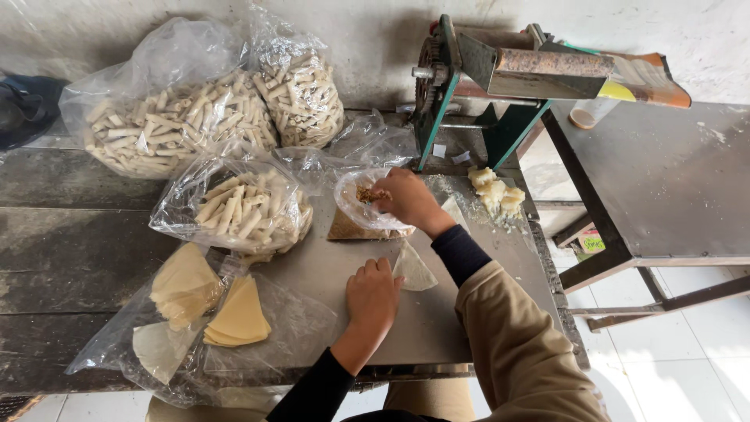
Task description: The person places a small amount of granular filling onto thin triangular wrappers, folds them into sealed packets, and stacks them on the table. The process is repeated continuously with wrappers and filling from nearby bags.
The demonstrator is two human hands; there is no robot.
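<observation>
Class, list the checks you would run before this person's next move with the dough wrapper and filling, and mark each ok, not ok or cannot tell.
1. Wrapper flat on the table: ok.
2. Left hand steadying the wrapper's edge: ok.
3. Right hand in the filling bag: ok.
4. Filling pinched in the fingers: cannot tell.
5. Spare wrappers within reach: ok.

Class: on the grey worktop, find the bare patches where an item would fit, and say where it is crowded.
Bare: the strip between the right hand, dough lumps and front edge. Crowded: bags of rolls and stacked wrappers fill the left; the left hand pins one wrapper.
</observation>
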